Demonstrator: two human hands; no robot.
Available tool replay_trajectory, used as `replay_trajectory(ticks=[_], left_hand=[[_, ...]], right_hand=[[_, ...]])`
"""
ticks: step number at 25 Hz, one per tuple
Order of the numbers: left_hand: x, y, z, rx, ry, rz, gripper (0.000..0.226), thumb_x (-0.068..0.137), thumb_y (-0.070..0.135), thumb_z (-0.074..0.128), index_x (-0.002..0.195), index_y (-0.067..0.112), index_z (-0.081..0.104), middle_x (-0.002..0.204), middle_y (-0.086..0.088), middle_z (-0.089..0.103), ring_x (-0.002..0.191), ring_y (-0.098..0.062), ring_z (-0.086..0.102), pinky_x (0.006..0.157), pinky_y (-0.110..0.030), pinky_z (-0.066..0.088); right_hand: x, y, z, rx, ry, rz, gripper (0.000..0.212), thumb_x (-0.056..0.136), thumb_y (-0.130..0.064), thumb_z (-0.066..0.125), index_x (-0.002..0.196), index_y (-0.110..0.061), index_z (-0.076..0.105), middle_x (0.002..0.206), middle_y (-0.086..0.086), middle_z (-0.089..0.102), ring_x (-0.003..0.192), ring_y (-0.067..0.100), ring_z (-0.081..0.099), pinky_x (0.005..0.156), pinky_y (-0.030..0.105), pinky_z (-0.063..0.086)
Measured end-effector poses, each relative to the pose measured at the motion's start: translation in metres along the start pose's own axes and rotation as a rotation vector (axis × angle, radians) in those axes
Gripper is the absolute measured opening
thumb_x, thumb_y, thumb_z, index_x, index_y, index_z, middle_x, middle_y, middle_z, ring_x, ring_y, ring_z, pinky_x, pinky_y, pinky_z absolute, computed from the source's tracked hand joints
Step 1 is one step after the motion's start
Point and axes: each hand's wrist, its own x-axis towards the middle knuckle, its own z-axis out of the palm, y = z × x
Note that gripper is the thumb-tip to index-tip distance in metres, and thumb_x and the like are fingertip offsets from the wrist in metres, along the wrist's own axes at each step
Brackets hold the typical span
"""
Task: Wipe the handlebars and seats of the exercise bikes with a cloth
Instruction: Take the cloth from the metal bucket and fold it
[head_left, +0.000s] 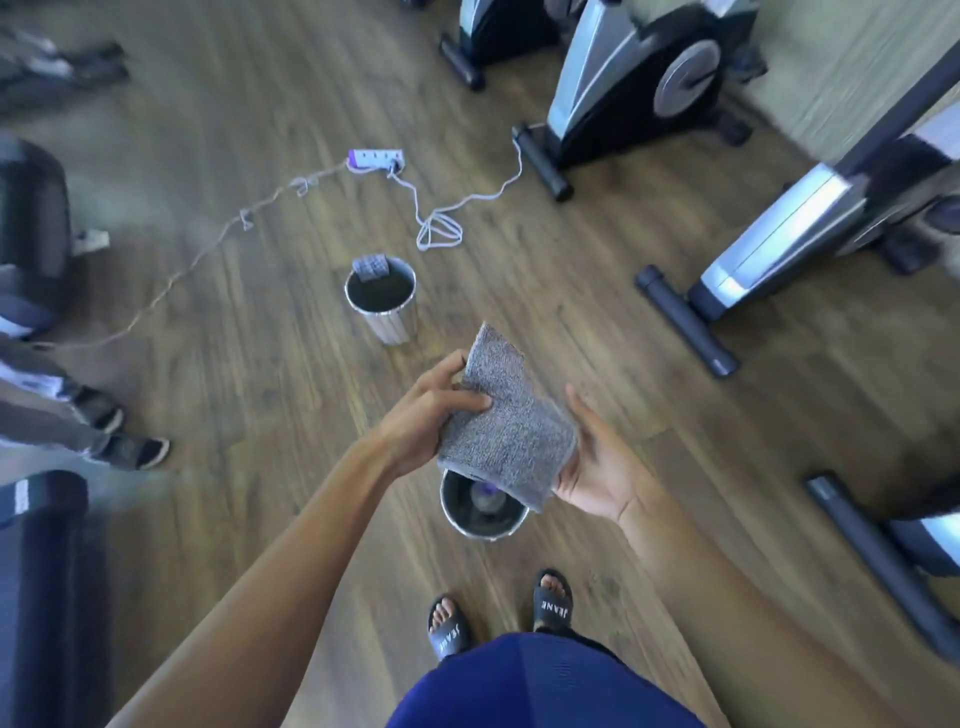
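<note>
**A:** How are the hands set?

**B:** The left hand (431, 410) pinches the cloth (509, 421) at its left edge, thumb on top. The right hand (597, 467) lies palm up under the right edge, thumb straight, fingers hidden — propping it, I'd judge, not clasping. The cloth hangs folded between them, over the near bucket (483, 512) mid-floor.

**A:** And how to do this step well?

**B:** Fold it into a flat pad, clean face out. If it's wet — I can't tell — wring it over that bucket. Then carry it to the bikes (597, 78); no handlebar or seat is in view.

**A:** The count?

**B:** Left to right:
- Two sandalled feet (124, 441) of another person, at the floor's left edge.
- Two buckets mid-floor. The far bucket (382, 312) has a second cloth (370, 267) over its rim, so two cloths.
- One power strip (375, 158) beyond them.
- Four bikes along the right edge, all partly cut off.
</note>
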Motion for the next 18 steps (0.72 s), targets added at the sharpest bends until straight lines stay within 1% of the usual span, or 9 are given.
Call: replay_trajectory(ticks=[1,3,6,8,10,12,14,16,18], left_hand=[[0.001,0.008,0.005,0.001,-0.008,0.012,0.057,0.077,-0.004,0.061,0.132,0.001,0.047,0.115,-0.018,0.066,0.102,-0.031,0.066,0.088,-0.042,0.055],[0.004,0.024,0.014,-0.017,-0.03,0.04,0.055,0.077,-0.004,0.06,0.13,0.004,0.05,0.114,-0.016,0.067,0.099,-0.029,0.067,0.085,-0.04,0.056],[0.009,0.048,0.027,-0.038,-0.084,0.068,0.044,0.079,-0.003,0.06,0.121,0.01,0.059,0.11,-0.016,0.068,0.095,-0.028,0.069,0.084,-0.039,0.057],[0.014,0.063,0.03,0.016,-0.067,0.091,0.033,0.081,-0.002,0.062,0.11,0.013,0.066,0.105,-0.014,0.07,0.089,-0.026,0.07,0.079,-0.036,0.057],[0.021,0.072,0.025,0.052,-0.001,0.072,0.028,0.079,0.004,0.069,0.105,0.016,0.07,0.103,-0.011,0.07,0.084,-0.021,0.069,0.074,-0.031,0.056],[0.025,0.072,0.018,0.039,0.086,-0.022,0.026,0.077,0.015,0.076,0.102,0.016,0.071,0.098,-0.007,0.07,0.077,-0.015,0.068,0.066,-0.026,0.055],[0.024,0.062,0.014,-0.045,0.139,-0.145,0.023,0.08,0.028,0.075,0.098,0.016,0.069,0.081,-0.003,0.071,0.067,-0.013,0.068,0.062,-0.024,0.055],[0.021,0.046,0.016,-0.182,0.149,-0.189,0.029,0.076,0.034,0.076,0.098,0.015,0.07,0.076,-0.004,0.072,0.072,-0.019,0.068,0.07,-0.031,0.053],[0.021,0.028,0.024,-0.296,0.145,-0.084,0.045,0.062,0.037,0.091,0.097,0.014,0.076,0.089,-0.007,0.073,0.087,-0.022,0.068,0.08,-0.033,0.052]], right_hand=[[-0.001,-0.004,0.004,0.046,-0.013,-0.051,0.082,0.077,-0.05,0.08,0.142,-0.005,0.053,0.141,0.019,0.056,0.124,0.033,0.058,0.104,0.049,0.046],[-0.002,-0.011,0.012,0.177,-0.049,-0.166,0.064,0.089,-0.046,0.064,0.135,-0.002,0.06,0.139,0.021,0.057,0.122,0.035,0.06,0.096,0.048,0.054],[-0.001,-0.023,0.024,0.281,-0.191,-0.229,0.065,0.098,-0.051,0.039,0.137,-0.002,0.058,0.141,0.022,0.055,0.13,0.036,0.054,0.109,0.05,0.042],[-0.001,-0.035,0.035,0.175,-0.189,-0.296,0.053,0.097,-0.04,0.052,0.134,-0.004,0.06,0.14,0.02,0.056,0.129,0.034,0.054,0.112,0.05,0.039],[0.0,-0.049,0.04,0.15,-0.15,-0.331,0.045,0.089,-0.024,0.067,0.126,0.0,0.065,0.135,0.023,0.059,0.123,0.036,0.059,0.106,0.052,0.045],[-0.003,-0.063,0.043,0.095,-0.081,-0.379,0.035,0.092,-0.018,0.058,0.12,0.002,0.065,0.127,0.023,0.064,0.116,0.035,0.064,0.099,0.051,0.051],[-0.008,-0.075,0.045,0.028,-0.016,-0.392,0.039,0.097,-0.017,0.052,0.129,0.003,0.059,0.13,0.022,0.063,0.122,0.035,0.06,0.105,0.051,0.047],[-0.009,-0.083,0.045,0.075,0.005,-0.397,0.041,0.099,-0.017,0.052,0.135,0.003,0.055,0.133,0.021,0.062,0.126,0.035,0.058,0.109,0.052,0.043],[-0.011,-0.085,0.043,0.126,0.035,-0.413,0.037,0.1,-0.015,0.052,0.132,0.003,0.057,0.128,0.02,0.065,0.121,0.033,0.062,0.104,0.051,0.047]])
